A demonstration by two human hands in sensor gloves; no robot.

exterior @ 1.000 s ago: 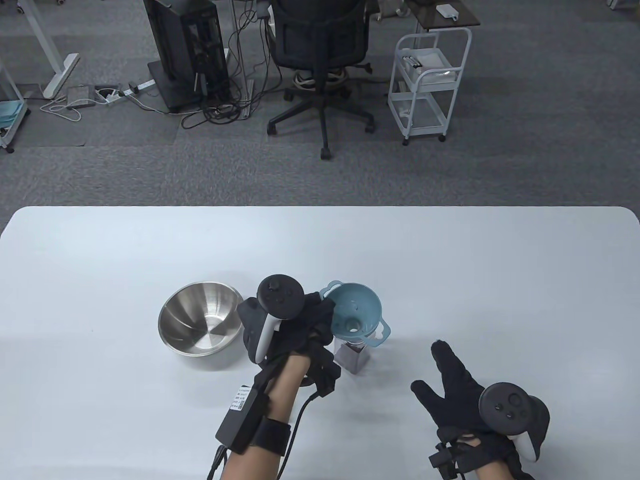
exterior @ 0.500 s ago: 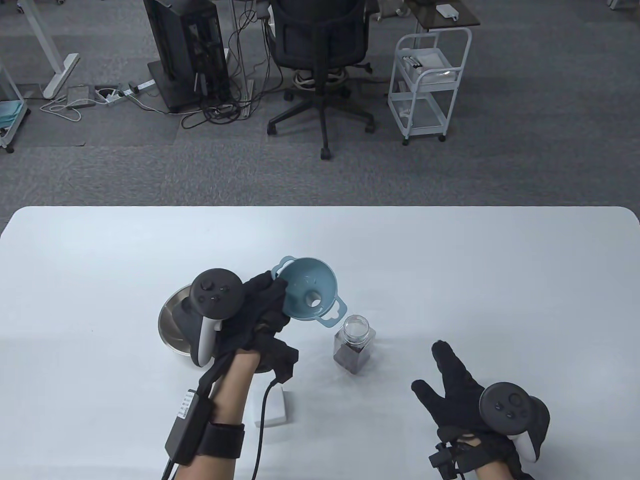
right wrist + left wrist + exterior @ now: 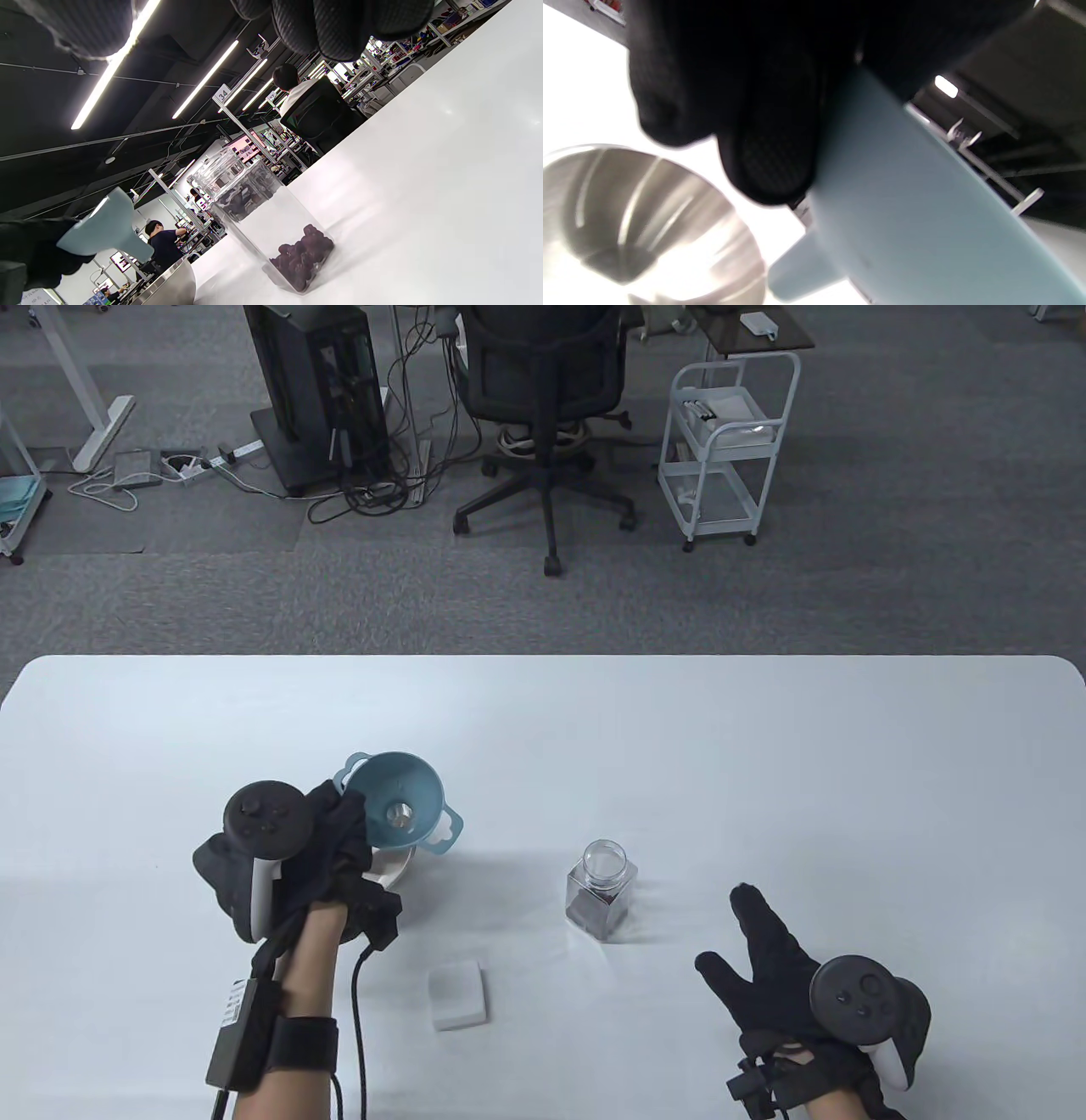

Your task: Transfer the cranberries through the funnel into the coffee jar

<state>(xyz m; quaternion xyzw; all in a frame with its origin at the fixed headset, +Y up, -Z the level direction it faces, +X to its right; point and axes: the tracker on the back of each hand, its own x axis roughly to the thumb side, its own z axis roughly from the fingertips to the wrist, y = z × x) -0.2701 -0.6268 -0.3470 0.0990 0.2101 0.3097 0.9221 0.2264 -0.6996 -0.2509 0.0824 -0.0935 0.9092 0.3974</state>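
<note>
— Cranberries (image 3: 303, 258) lie as a dark red heap at the bottom of the coffee jar (image 3: 599, 891), right of centre in the lower half of the table view. What has changed?

— The funnel (image 3: 399, 806) has left the jar. A second ago it sat in the jar's mouth; half a second ago it was lifted just to the upper left of it; now it is well to the left, tilted over the steel bowl (image 3: 649, 220), whose metal shows through the spout hole.

— How does the jar look?

— Clear, square-sided, upright on the white table (image 3: 764, 746), mouth open, only the bottom part filled. It has not moved.

— And the hands?

— The left hand (image 3: 335, 848) grips the pale blue funnel at its rim, gloved fingers (image 3: 772, 161) curled against its outer wall in the left wrist view. The right hand (image 3: 776, 967) rests flat at the lower right of the table view, fingers spread, holding nothing, where it was before.

— Anything else?

— A small white block (image 3: 458, 994) lies on the table, low in the frame between the two forearms; a second ago the left forearm covered it.
</note>
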